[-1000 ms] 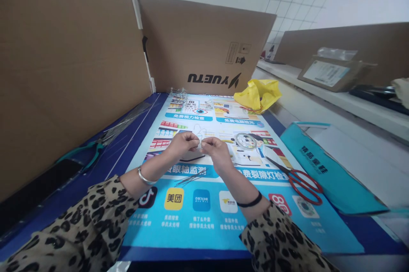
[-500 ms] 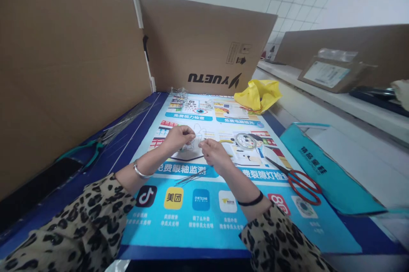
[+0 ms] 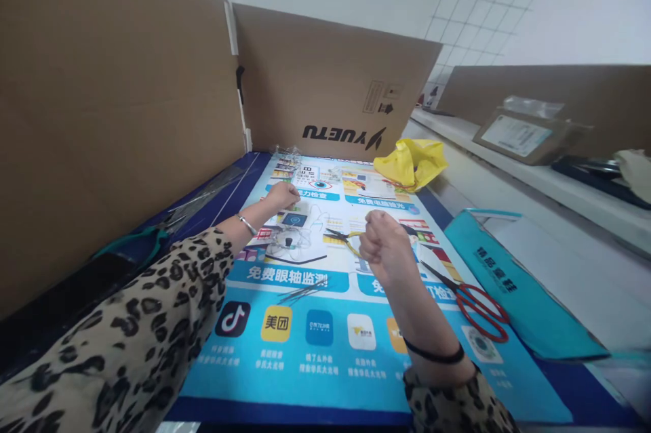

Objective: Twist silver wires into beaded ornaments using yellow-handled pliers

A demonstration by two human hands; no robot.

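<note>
My left hand point(image 3: 285, 196) reaches over the printed mat point(image 3: 285, 389), thumb and fingertips pinched together. Whatever they pinch is too fine to make out. A thin clear thread point(image 3: 319, 215) curls on the mat between my hands. My right hand point(image 3: 385, 246) is closed in a fist, with its contents hidden. Beside its knuckles are small scissors point(image 3: 342, 236) with dark blades and yellow handles, partly covered by the hand. Below my left hand lies a tangle of clear strands point(image 3: 289, 240) around a small dark piece. Several thin metal sticks point(image 3: 304, 291) lie nearer to me.
Red-handled scissors point(image 3: 481, 307) lie at the right, near a teal box point(image 3: 523, 291). A yellow bag point(image 3: 411, 163) sits at the back right. Cardboard walls point(image 3: 325, 80) stand behind and at the left. Teal-handled pliers point(image 3: 147, 243) lie at the left edge.
My hands have moved apart: the left forward and left, the right to the right and closed into a fist. The clear roll at the right is now covered by my right hand.
</note>
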